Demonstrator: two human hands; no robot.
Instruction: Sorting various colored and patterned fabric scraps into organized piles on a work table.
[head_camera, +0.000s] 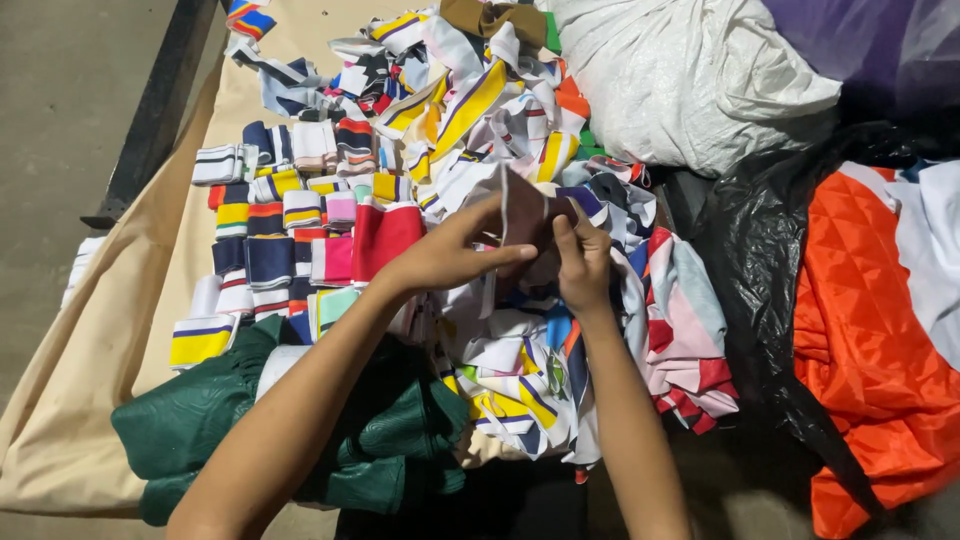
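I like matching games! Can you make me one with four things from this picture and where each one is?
Things:
1. orange quilted cloth
2. green cloth
3. white sack
4. folded striped bands

Places:
A. top, right of the middle
B. bottom left, under the left arm
C. far right
D. in neat rows, left of the hands

Pairs: 1-C, 2-B, 3-A, 4-D

The left hand and right hand pinch a pale strip above the loose pile.
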